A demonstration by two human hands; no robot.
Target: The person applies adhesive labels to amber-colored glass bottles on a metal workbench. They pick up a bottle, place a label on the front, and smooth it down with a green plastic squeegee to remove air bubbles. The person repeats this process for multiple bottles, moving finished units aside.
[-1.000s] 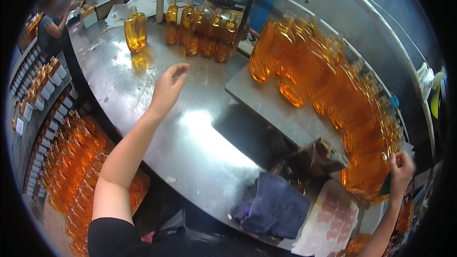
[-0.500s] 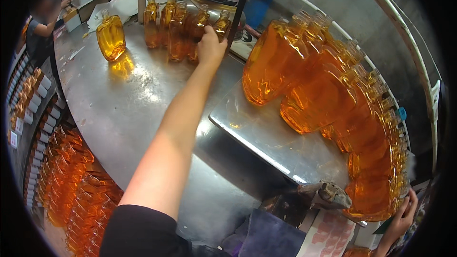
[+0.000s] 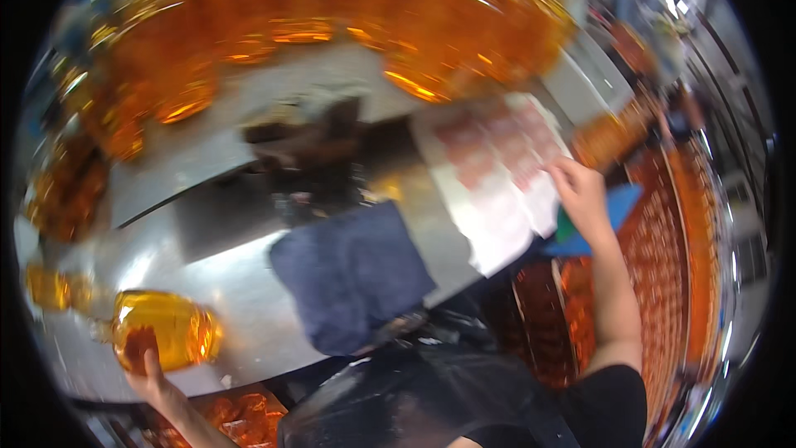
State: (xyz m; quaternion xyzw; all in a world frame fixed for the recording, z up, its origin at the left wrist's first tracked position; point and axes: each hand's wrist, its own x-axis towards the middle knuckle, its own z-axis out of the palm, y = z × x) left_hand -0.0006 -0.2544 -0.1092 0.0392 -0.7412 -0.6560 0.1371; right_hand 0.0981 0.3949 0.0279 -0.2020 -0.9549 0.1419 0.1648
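Observation:
At the lower left, my left hand is wrapped round a glass bottle of yellow-amber liquid, tilted over on its side above the metal table. The thumb shows against the glass, while some fingers are hidden behind it. On the right, my right hand has its fingers closed at the right edge of a white label sheet with rows of reddish labels. Motion blur hides whether a single label is between the fingertips.
Many amber bottles stand in a curved row on a raised metal shelf. A dark blue cloth lies on the metal table in front of me. More filled bottles are packed at the right, beside a blue-green sheet.
The view has swung right. My left hand has come back from the bottle group with one bottle in it. My right hand is now at the label sheet's edge.

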